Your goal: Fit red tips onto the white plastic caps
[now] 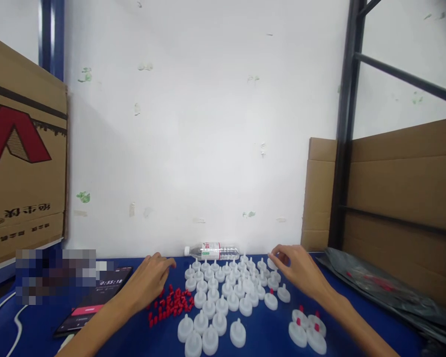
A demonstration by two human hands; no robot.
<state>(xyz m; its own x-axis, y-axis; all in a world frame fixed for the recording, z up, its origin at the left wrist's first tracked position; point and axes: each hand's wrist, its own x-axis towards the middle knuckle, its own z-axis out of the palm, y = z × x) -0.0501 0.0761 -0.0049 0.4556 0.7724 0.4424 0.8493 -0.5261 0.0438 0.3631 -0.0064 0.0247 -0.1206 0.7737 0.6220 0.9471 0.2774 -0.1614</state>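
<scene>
- Far left, a big cardboard box (22,148) leans over the left edge of the table (267,332), with a white cable (7,317) looped below it. Neither is in the way of the hands.
- A phone (96,300) with a running timer lies near the front-left corner, just beside the left forearm. I judge that an elbow drawn back carelessly could nudge it off the front edge.
- The left hand (148,280) hovers palm down with its fingers half curled. I cannot tell whether it holds anything. It sits just left of the red plugs (171,302).
- The plugs lie heaped loose at mid-table, touching the cluster beside them. They are small and light, so I reckon a sweep of the wrist would scatter them.
- The white caps (223,292) stand packed in rows from the middle to the back edge. Bump one, I'd say, and its neighbours topple.
- A water bottle (213,251) lies on its side along the back edge, right behind the caps. It could roll into them.
- The right hand (297,270) has its fingertips on a cap at the cluster's back-right. Whether it grips the cap I cannot tell.
- Four plugged caps (306,329) sit under the right forearm near the front edge, easy for a sleeve or arm to clip.
- A black bag (386,292) sprawls over the right edge, with cardboard sheets (401,198) behind it, well apart from the hands.
</scene>
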